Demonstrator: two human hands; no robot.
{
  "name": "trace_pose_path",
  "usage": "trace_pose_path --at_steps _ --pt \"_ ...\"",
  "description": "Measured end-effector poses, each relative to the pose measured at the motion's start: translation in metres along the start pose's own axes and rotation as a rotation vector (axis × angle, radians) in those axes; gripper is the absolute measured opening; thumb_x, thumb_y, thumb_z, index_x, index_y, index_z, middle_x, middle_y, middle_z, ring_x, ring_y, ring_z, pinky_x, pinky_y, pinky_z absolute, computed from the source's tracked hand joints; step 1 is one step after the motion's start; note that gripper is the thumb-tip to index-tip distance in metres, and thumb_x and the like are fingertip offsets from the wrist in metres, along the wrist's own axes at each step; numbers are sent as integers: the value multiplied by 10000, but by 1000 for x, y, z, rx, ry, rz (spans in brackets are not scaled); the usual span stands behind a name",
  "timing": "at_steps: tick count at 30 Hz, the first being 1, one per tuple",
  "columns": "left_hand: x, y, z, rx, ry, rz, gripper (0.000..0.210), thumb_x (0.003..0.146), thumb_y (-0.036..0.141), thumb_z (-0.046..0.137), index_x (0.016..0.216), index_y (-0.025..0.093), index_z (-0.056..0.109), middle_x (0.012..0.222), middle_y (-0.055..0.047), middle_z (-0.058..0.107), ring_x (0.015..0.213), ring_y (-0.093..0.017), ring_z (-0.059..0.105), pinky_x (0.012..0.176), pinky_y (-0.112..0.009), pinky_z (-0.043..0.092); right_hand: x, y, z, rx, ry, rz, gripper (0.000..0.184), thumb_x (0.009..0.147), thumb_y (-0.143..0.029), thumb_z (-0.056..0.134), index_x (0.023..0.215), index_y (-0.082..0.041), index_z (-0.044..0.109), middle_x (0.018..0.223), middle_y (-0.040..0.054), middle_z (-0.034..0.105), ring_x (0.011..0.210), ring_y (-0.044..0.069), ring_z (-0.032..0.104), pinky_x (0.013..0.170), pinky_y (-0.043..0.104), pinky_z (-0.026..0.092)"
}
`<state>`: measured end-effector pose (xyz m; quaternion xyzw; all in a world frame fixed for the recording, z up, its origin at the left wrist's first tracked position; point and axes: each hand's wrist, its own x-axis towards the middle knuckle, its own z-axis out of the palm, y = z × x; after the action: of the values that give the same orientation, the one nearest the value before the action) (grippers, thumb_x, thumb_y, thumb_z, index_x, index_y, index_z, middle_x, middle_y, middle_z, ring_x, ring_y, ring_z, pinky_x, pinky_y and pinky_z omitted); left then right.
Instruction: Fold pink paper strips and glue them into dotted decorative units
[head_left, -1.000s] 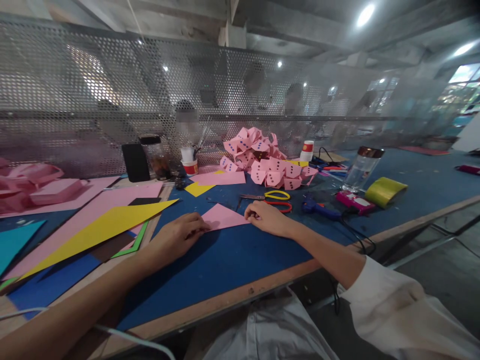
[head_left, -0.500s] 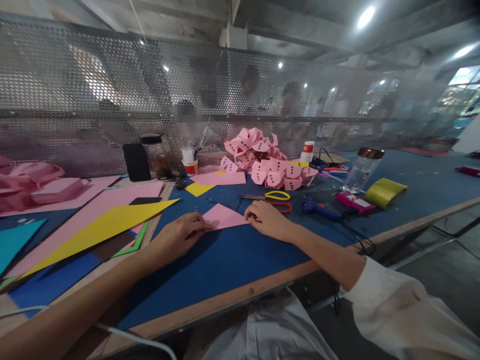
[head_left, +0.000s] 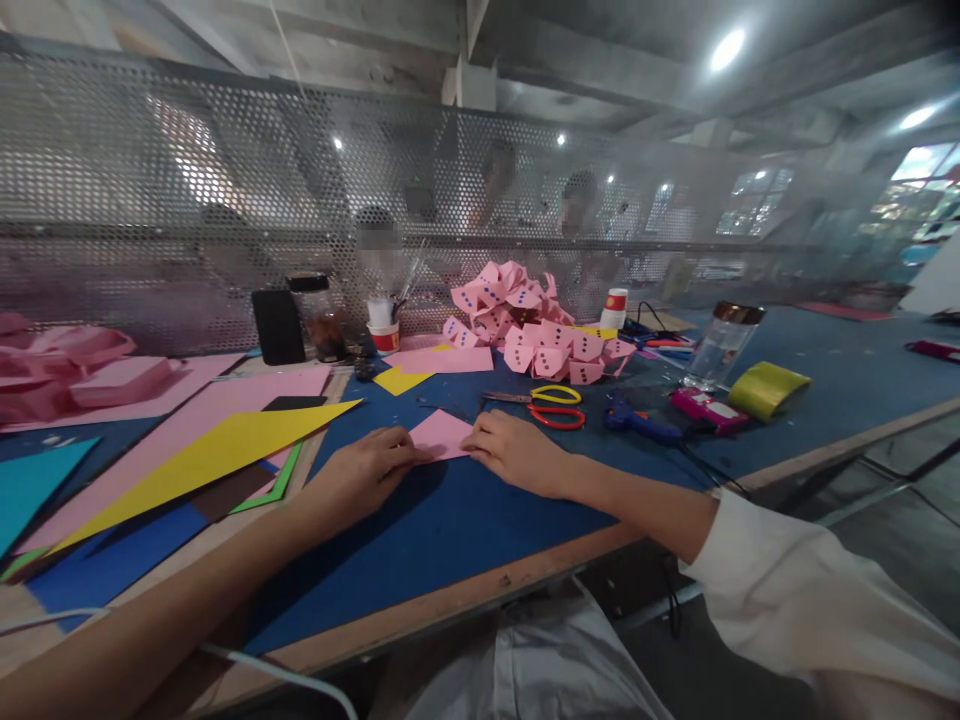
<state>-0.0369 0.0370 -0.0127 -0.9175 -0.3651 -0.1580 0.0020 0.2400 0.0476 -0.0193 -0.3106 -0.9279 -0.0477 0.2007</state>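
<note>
A pink sheet of paper, folded to a triangle (head_left: 444, 435), lies flat on the blue table mat with its peak pointing away from me. My left hand (head_left: 379, 460) is closed at its left corner, fingertips pinched on the edge. From the other side my right hand (head_left: 517, 450) presses closed fingers on the right part of the paper and covers that corner. Scissors (head_left: 555, 402) with yellow and red handles lie just beyond my right hand. Behind them stands a heap of folded pink paper pieces (head_left: 525, 320) with dark dots.
A blue glue gun (head_left: 641, 420), a magenta device (head_left: 709, 410) and a clear bottle (head_left: 724, 345) are on the right. Coloured sheets, a yellow one (head_left: 217, 460) among them, cover the left. A perforated metal screen (head_left: 285, 190) stands behind, with people beyond it.
My right hand has slid left along the paper's lower edge, from the right corner toward the middle. My left hand stays at the left corner.
</note>
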Motion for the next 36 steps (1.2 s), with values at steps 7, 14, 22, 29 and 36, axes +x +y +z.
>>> trace_pose_path --at_steps 7,14,22,29,36 --pt "0 3 -1 16 12 8 373 994 181 416 1241 278 678 1024 -61 653 952 -197 615 822 -300 483 3 -2 7 19 47 13 197 999 -230 533 1071 -178 709 1022 74 634 971 185 553 857 304 462" --pt "-1 2 -1 62 -3 16 353 1009 198 400 1194 257 694 1007 -65 641 939 -201 613 810 -299 477 1 -7 3 -73 21 -52 217 1004 -176 493 1077 -160 697 1040 85 638 952 191 542 805 294 452" --pt "-1 6 -2 138 -26 23 406 994 150 397 1259 315 657 1038 -53 641 928 -205 612 767 -301 476 1 -6 3 -148 -14 -151 291 1002 -130 456 1192 -180 670 1114 99 620 974 203 513 822 317 449" --pt "-1 12 2 153 0 85 404 940 73 399 1212 219 659 1086 -88 650 947 -216 610 791 -320 509 4 -12 0 -204 -77 -211 384 991 -105 431 1342 -162 574 1072 110 614 963 225 507 825 344 455" --pt "-3 16 3 272 -10 108 463 893 59 443 1278 242 624 1078 -87 652 939 -214 608 777 -312 521 5 -14 -2 -236 -103 -206 337 998 -129 443 1293 -171 602 1065 108 610 954 227 497 785 341 453"
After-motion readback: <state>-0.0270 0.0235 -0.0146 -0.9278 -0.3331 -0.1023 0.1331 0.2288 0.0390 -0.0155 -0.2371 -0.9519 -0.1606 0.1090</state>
